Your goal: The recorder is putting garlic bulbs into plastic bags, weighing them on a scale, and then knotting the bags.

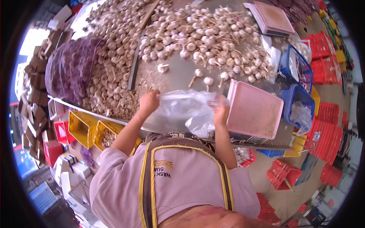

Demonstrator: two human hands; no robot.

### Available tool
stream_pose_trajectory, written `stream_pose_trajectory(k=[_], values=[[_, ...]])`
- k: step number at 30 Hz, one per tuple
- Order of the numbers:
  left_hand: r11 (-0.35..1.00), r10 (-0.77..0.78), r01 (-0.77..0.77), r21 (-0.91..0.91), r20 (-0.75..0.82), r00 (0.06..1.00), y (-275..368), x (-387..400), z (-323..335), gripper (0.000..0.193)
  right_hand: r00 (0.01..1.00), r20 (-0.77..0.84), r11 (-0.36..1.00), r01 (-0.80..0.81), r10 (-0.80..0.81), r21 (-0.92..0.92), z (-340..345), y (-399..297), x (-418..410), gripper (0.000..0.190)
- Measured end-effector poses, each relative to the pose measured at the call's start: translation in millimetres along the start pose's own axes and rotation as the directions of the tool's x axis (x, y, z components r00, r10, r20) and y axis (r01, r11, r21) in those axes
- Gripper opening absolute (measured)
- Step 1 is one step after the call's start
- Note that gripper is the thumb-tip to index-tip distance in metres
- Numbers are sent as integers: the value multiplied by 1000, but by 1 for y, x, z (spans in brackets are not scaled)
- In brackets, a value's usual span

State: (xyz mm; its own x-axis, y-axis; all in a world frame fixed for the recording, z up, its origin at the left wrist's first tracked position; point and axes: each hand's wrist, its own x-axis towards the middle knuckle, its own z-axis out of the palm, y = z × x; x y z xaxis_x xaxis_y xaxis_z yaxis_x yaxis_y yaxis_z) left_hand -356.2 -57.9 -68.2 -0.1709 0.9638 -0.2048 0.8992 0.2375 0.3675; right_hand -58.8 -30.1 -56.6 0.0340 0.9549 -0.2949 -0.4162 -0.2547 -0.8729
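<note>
A clear plastic bag (pixel 182 109) is stretched between my two hands above the near edge of the metal table (pixel 175 77). My left hand (pixel 150 101) grips its left end, and my right hand (pixel 221 112) pinches the other end, with the film bunched at the fingers. I cannot tell if anything is inside; it looks flat and see-through. Just right of my right hand stands a scale with a pink tray (pixel 255 109). Beyond the bag lie a few single garlic bulbs (pixel 208 81), and behind them spreads a large heap of garlic (pixel 196 31).
A divider bar (pixel 134 64) splits the garlic. At the left sits a full purple mesh sack (pixel 70 68). Blue baskets (pixel 296 68) line the right end, near a second pink scale (pixel 273 17). Yellow crates (pixel 82 128) stand below the left edge; red crates (pixel 325 134) are stacked at the right.
</note>
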Motion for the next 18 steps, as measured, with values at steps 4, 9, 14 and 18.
stream_pose_trajectory(k=[4,9,14,18], values=[[290,-197,462,-838,420,886,-65,3,-16,21,980,5,971,-197,199,-136,-7,21,5,29],[-680,125,538,-498,644,754,-100,2,-26,31,768,301,755,-629,566,183,2,67,-16,18],[-735,34,507,-449,723,690,-119,20,-5,30,773,276,455,-578,571,677,12,100,-21,16],[-711,78,556,-431,738,671,-142,69,4,29,724,65,436,-482,687,760,15,118,2,28]])
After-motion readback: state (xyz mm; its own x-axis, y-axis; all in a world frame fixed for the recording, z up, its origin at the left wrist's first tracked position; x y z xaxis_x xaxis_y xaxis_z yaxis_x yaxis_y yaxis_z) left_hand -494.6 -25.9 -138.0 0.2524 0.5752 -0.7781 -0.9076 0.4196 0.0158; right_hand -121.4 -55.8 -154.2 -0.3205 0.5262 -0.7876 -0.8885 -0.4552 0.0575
